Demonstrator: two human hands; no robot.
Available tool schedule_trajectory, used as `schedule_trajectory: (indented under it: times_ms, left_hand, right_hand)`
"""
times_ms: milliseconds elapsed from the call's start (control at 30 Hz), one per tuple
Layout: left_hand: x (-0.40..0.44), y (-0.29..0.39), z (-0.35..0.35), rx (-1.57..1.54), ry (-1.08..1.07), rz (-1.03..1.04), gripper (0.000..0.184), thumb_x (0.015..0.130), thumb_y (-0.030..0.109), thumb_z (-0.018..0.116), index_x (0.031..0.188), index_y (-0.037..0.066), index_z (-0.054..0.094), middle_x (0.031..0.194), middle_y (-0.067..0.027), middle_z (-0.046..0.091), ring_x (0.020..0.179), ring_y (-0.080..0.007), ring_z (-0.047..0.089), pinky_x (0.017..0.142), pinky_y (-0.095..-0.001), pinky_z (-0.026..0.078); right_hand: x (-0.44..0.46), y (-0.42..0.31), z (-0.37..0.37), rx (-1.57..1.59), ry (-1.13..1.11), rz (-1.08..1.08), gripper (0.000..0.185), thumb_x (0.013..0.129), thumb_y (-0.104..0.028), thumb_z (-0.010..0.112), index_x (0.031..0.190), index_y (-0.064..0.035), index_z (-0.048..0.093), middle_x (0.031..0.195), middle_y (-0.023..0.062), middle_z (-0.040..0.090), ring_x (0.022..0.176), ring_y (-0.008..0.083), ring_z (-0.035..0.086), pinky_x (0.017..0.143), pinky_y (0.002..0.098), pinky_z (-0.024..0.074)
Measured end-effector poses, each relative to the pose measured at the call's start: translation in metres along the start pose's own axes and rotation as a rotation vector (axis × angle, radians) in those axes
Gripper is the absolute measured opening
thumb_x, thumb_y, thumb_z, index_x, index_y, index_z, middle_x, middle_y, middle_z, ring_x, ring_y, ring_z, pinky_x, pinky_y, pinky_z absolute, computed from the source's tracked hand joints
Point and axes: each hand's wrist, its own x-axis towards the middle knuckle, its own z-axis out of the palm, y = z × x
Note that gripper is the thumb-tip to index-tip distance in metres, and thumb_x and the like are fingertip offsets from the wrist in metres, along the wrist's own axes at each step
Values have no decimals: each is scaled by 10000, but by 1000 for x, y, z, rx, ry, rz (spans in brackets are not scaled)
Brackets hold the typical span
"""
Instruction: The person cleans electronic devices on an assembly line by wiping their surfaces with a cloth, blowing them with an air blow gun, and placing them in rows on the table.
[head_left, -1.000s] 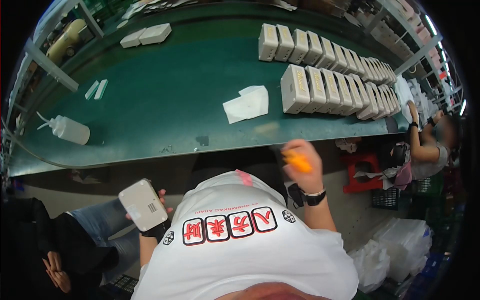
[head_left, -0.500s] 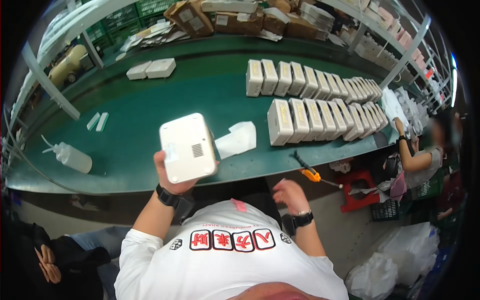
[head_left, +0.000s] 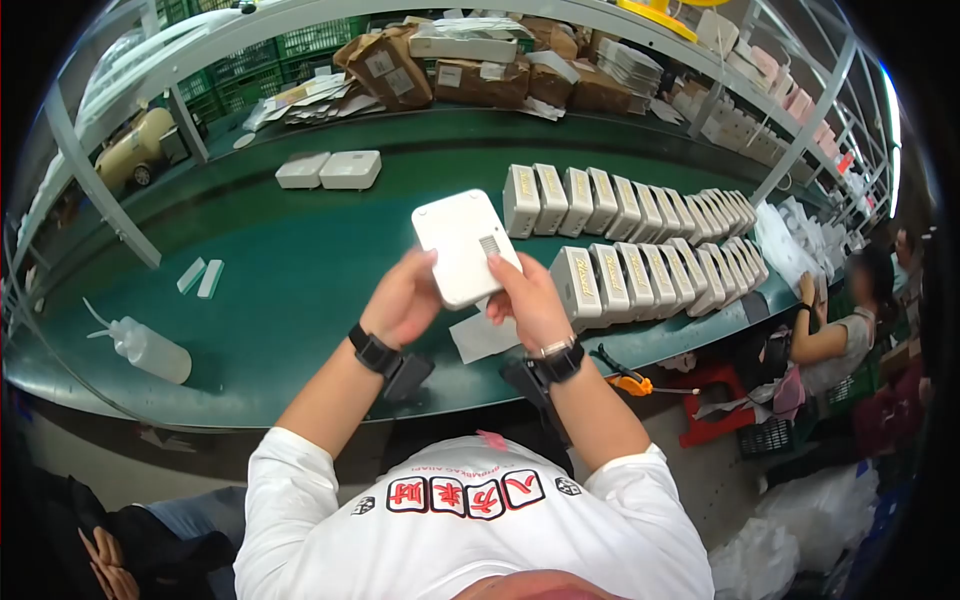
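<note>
Above the bench, a white plastic device (head_left: 459, 243) with rounded corners is held tilted. Its vented underside with small round feet faces me. My left hand (head_left: 403, 302) grips it by the left edge, its fingers partly hidden behind. On the right, my right hand (head_left: 533, 302) grips the lower corner, thumb pressed near the vent slots. A white cloth or paper sheet (head_left: 478, 340) lies on the bench just below the device, partly covered by my right hand.
Two rows of similar white devices (head_left: 577, 290) stand at right on the green bench (head_left: 300, 330). Two more boxes (head_left: 350, 170) lie at the back left. A squeeze bottle (head_left: 150, 350) stands left. An orange-handled tool (head_left: 632, 384) is at the front edge. A co-worker (head_left: 835, 335) sits at right.
The device has moved right and away from me over the bench. My right hand has come up from near my body and taken hold of it beside my left hand.
</note>
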Motion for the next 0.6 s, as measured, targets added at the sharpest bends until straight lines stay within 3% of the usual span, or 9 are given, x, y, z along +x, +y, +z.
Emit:
schedule_trajectory:
  times_ms: [33, 100, 167, 200, 333, 433, 600]
  left_hand:
    - [11, 7, -13, 120, 88, 28, 482, 979, 250, 593, 1398, 41, 477, 1412, -122, 553, 1290, -253, 533, 1109, -440, 384]
    - [25, 16, -44, -3, 544, -61, 396, 961, 218, 630, 1285, 38, 491, 1251, -92, 587, 1155, -254, 579, 1072, -410, 423]
    - [20, 38, -53, -208, 569, -197, 353, 941, 180, 652, 1217, 39, 485, 1194, -86, 569, 1108, -237, 583, 1002, -381, 473]
    - [20, 46, -65, -238, 528, -236, 331, 942, 178, 648, 1202, 39, 497, 1178, -87, 579, 1088, -232, 591, 978, -373, 487]
    - [13, 71, -79, -232, 358, -220, 154, 958, 164, 606, 1054, 45, 589, 1020, -34, 640, 931, -169, 629, 822, -311, 529]
    - [19, 90, -79, -201, 296, -215, 126, 968, 172, 588, 1000, 54, 621, 974, -12, 658, 880, -142, 633, 766, -291, 529]
    - [70, 108, -118, -148, 301, -216, 149, 937, 167, 637, 998, 34, 612, 963, -47, 655, 876, -172, 636, 752, -296, 525]
  right_hand:
    - [18, 5, 0, -108, 43, -77, 421, 972, -339, 657, 1197, 11, 593, 813, 39, 665, 524, 77, 585, 450, 214, 448]
    - [45, 1, 5, -494, 200, -257, 464, 904, -335, 715, 1132, 52, 598, 856, 143, 703, 583, 222, 667, 509, 334, 522]
    - [79, 10, 1, -1004, 415, -615, 481, 861, -337, 724, 1121, 53, 614, 909, 230, 711, 742, 376, 707, 647, 443, 561]
    - [89, 5, -2, -1088, 365, -451, 534, 849, -337, 715, 1200, 42, 580, 939, 275, 697, 882, 455, 684, 760, 505, 558]
    - [129, 12, -2, -1335, 555, -456, 654, 868, -321, 707, 1360, 18, 440, 1041, 254, 687, 868, 424, 702, 751, 485, 584]
    - [155, 16, -9, -1478, 550, -432, 504, 874, -327, 710, 1195, -8, 489, 1028, 222, 669, 854, 400, 710, 718, 458, 598]
    - [169, 28, -8, -1581, 579, -468, 483, 847, -310, 755, 1090, 1, 477, 1178, 241, 576, 770, 372, 721, 638, 420, 611]
